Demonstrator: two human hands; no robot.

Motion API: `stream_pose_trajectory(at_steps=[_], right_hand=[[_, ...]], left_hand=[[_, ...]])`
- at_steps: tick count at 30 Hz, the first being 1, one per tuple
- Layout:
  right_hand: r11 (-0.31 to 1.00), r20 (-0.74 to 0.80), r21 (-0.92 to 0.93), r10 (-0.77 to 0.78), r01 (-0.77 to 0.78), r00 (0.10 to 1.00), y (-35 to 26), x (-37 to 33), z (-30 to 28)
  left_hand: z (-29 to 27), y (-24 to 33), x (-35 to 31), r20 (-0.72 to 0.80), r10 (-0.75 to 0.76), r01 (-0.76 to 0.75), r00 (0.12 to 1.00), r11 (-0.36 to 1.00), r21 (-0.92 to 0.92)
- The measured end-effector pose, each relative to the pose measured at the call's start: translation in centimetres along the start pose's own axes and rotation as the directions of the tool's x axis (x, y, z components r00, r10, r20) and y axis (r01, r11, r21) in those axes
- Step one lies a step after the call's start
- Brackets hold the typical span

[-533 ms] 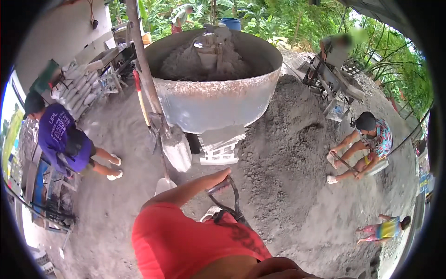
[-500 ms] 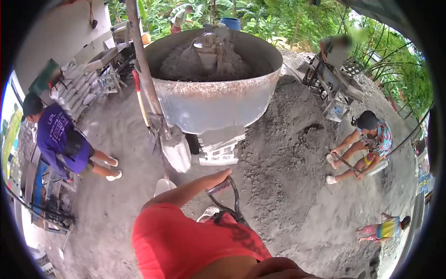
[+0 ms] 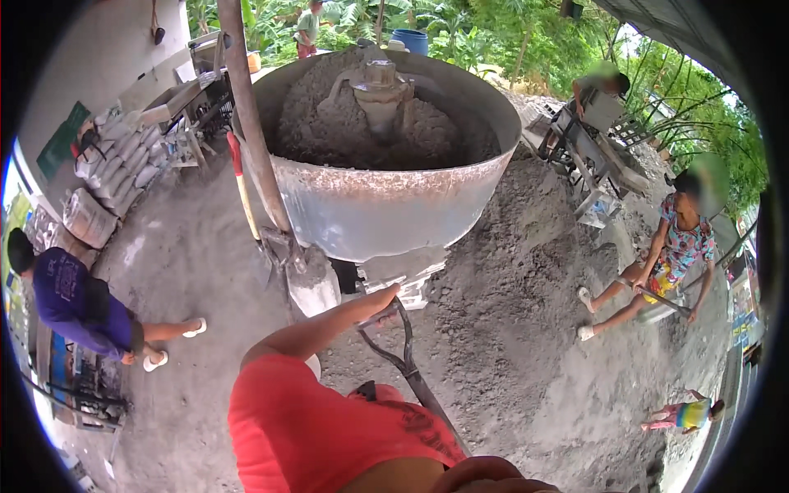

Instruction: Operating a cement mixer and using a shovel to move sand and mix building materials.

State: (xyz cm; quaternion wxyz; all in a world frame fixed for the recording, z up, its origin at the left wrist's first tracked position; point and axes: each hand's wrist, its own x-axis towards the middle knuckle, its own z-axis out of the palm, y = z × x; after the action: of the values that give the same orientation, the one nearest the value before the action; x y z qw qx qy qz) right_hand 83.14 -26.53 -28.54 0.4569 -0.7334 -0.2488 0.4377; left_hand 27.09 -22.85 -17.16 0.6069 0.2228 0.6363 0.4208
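My left hand (image 3: 380, 303) is closed round the top grip of a shovel (image 3: 408, 368). The shovel's dark forked handle shows below the hand, and its shaft slants down to the right past my red shirt. Its blade is out of sight. Skin (image 3: 493, 476) shows close up at the lower edge where the shaft disappears; it may be my right hand or arm, but its fingers cannot be made out. Ahead of me stands a large round metal mixer pan (image 3: 386, 205) holding grey mix (image 3: 312, 123) around a central hub (image 3: 382, 86).
A wooden post (image 3: 251, 115) and a red-gripped shovel (image 3: 241, 177) stand left of the pan. Loose grey material (image 3: 509, 271) lies to its right. A purple-shirted person (image 3: 74, 296) is at left, another holding a tool (image 3: 678, 246) at right, and a child-sized figure (image 3: 689, 413) lower right. Sacks (image 3: 123, 164) are stacked left.
My left hand has moved slightly left and up with the shovel handle, which now shows more of its shaft. The person at right has straightened up with the tool. The purple-shirted person appears farther left.
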Motion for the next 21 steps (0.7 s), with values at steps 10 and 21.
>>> stream_pose_trajectory(at_steps=[10, 21], right_hand=[[0.964, -0.115, 0.235, 0.151, -0.121, 0.982, -0.8, -4.8, 6.7], [0.845, -0.213, 0.504, 0.324, -0.181, 0.922, -1.7, -7.1, 7.1]], left_hand=[[-4.6, 1.3, 1.8, 0.054, -0.011, 0.01, 0.998, 1.0, 0.011], [-3.1, -2.7, 4.2, 0.142, -0.129, 0.144, 0.982, 0.984, -0.102]])
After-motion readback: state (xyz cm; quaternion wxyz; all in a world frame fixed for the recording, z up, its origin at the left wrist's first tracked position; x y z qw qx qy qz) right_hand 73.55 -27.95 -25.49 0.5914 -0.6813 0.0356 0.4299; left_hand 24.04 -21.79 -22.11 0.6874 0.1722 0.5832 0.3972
